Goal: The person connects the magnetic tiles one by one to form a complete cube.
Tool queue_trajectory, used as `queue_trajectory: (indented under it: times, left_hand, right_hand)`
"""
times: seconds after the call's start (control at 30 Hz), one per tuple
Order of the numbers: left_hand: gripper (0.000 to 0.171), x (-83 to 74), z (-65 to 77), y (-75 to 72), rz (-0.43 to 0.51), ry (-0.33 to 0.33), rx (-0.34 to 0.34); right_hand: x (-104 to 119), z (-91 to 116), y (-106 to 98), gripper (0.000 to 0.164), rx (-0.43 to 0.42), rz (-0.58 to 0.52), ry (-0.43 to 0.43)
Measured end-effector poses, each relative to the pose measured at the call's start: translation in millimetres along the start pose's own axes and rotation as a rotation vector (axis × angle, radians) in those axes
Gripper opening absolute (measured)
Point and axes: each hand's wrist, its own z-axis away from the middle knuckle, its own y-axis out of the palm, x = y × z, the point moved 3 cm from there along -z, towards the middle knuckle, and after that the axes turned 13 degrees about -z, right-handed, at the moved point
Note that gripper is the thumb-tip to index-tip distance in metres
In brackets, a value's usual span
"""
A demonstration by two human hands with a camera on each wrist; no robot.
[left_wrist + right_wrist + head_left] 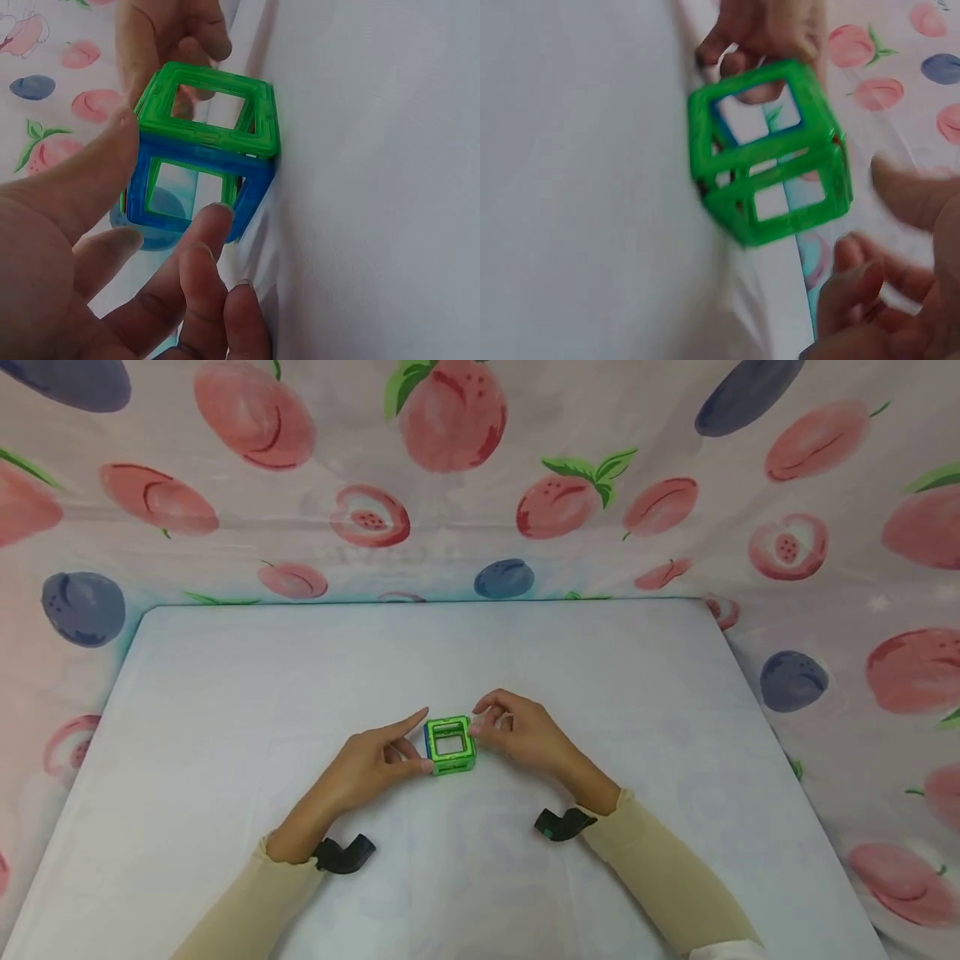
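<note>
A hollow cube of magnetic building tiles [452, 764], green with one blue side tile [139, 180], rests on the white table [225, 693] between the hands. My left hand [371, 768] is at its left side. The thumb meets the near-left corner, and in the left wrist view a fingertip lies against the blue tile. My right hand [528, 731] is at the cube's right side with fingers loosely bent. The right wrist view shows a gap between that thumb [904, 191] and the green tiles [799, 225].
A fruit-print cloth [450, 518] hangs behind the table and along both sides. Each wrist bears a black curved mount [345, 854]. Beige sleeves [667, 877] cover the forearms.
</note>
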Motion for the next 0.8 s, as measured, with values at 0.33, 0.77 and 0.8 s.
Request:
queue_trajectory:
  times: [0.33,0.77,0.8]
  left_hand:
    - [0.075,-4.5,0.2,1.9,-0.006,0.018,-0.033]
    - [0.069,-5.9,0.7,2.5,-0.038,0.044,-0.059]
    - [0.070,-5.9,0.7,2.4,-0.036,0.041,-0.056]
  right_hand:
    - [7.8,8.0,3.1,0.063,0.010,0.284,-0.366]
    - [8.8,8.5,6.5,0.057,0.016,0.329,-0.377]
    - [8.6,8.6,6.5,0.059,0.019,0.336,-0.378]
